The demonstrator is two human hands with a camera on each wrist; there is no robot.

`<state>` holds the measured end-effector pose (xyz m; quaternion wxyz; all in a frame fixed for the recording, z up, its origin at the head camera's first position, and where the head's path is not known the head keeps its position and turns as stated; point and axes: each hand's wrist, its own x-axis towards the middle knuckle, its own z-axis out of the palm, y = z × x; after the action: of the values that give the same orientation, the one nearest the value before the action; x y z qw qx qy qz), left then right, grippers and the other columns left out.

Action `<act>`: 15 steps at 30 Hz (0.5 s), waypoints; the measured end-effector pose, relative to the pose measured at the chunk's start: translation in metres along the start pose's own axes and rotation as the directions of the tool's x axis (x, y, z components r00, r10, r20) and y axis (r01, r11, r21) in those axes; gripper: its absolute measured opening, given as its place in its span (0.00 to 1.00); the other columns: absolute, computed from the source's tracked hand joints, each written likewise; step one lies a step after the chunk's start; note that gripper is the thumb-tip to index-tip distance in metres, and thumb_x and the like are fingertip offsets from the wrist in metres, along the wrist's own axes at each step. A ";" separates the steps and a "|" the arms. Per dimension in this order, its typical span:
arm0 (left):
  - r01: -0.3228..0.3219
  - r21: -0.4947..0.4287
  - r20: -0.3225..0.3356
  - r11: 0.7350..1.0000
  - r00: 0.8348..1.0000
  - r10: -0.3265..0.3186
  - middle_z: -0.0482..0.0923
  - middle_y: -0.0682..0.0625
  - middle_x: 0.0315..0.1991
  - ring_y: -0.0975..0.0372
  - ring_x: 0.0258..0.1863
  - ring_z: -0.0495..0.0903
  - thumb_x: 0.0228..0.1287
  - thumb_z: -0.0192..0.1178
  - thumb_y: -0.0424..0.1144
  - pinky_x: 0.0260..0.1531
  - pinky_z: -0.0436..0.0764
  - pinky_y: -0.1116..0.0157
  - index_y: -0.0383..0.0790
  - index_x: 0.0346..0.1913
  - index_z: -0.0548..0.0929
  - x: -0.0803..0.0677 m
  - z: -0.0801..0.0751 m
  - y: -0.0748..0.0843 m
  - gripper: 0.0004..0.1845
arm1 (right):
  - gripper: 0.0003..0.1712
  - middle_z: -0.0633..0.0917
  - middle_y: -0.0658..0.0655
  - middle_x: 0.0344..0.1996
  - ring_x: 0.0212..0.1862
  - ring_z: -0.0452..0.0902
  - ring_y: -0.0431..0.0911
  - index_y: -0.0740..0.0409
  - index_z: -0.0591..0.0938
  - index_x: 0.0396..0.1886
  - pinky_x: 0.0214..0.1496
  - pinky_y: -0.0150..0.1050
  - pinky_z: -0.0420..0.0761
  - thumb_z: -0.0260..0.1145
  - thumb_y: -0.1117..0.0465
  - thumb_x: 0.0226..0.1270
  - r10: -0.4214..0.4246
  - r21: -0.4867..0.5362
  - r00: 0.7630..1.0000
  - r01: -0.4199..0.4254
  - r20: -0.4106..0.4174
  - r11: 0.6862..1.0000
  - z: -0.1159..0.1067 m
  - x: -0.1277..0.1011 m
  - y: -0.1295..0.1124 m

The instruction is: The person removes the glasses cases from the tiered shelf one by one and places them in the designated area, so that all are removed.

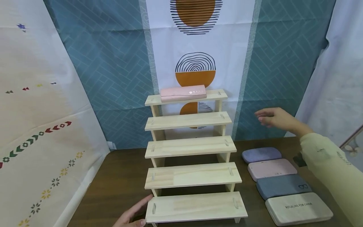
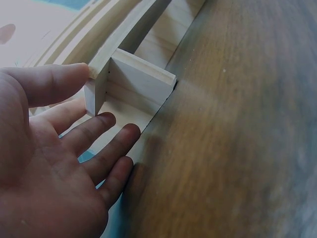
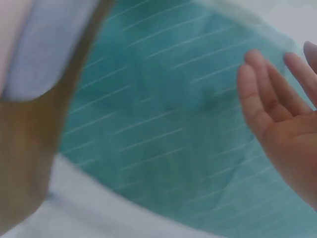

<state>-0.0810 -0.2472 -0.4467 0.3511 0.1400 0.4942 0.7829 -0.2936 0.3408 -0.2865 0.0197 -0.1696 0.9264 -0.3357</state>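
We see the wooden step shelf [image 1: 193,151] in the frame's centre. Our left hand [image 1: 131,216], fingers straight, touches its lowest step at lower left. Our right hand [image 1: 273,118] hovers open and empty at right, above four glasses cases [image 1: 280,186].

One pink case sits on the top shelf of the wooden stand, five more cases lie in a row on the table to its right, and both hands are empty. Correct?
Not quite: the head view shows four cases in that row, not five. The pink case does sit on the top shelf of the wooden stand, and the left hand and right hand are empty.
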 end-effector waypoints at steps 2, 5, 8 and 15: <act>-0.001 -0.014 0.015 1.000 1.000 0.001 0.47 0.39 0.71 0.39 0.61 0.63 0.75 0.35 0.30 0.56 0.65 0.44 0.40 0.75 0.44 0.000 -0.001 0.000 0.29 | 0.28 0.77 0.67 0.54 0.45 0.79 0.53 0.65 0.71 0.63 0.43 0.46 0.80 0.56 0.51 0.72 0.007 0.082 0.999 -0.003 -0.045 0.997 -0.005 0.007 -0.018; -0.021 -0.027 0.048 0.999 0.999 0.022 0.47 0.39 0.71 0.37 0.61 0.62 0.75 0.34 0.29 0.55 0.65 0.44 0.41 0.75 0.43 -0.001 -0.003 -0.001 0.29 | 0.26 0.80 0.62 0.52 0.42 0.80 0.50 0.63 0.74 0.61 0.41 0.41 0.80 0.58 0.51 0.70 -0.003 0.199 0.993 0.028 -0.121 0.980 -0.009 0.020 -0.045; -0.038 -0.051 0.073 0.998 0.996 0.042 0.48 0.38 0.71 0.36 0.60 0.63 0.75 0.33 0.29 0.55 0.65 0.44 0.42 0.75 0.44 -0.001 -0.004 -0.003 0.29 | 0.24 0.81 0.58 0.49 0.41 0.79 0.50 0.62 0.76 0.58 0.40 0.39 0.80 0.59 0.52 0.69 -0.048 0.310 0.981 0.105 -0.186 0.945 -0.011 0.035 -0.069; -0.017 -0.155 0.128 0.988 0.991 0.037 0.46 0.35 0.72 0.35 0.63 0.58 0.74 0.29 0.30 0.57 0.62 0.42 0.48 0.76 0.41 -0.004 0.004 -0.005 0.30 | 0.20 0.81 0.59 0.48 0.42 0.74 0.52 0.61 0.79 0.55 0.35 0.36 0.79 0.59 0.54 0.70 -0.103 0.427 0.967 0.198 -0.235 0.882 -0.004 0.075 -0.119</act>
<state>-0.0740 -0.2459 -0.4482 0.3818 0.1698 0.4063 0.8126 -0.3286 0.2338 -0.2025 -0.0638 -0.1965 0.8052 -0.5558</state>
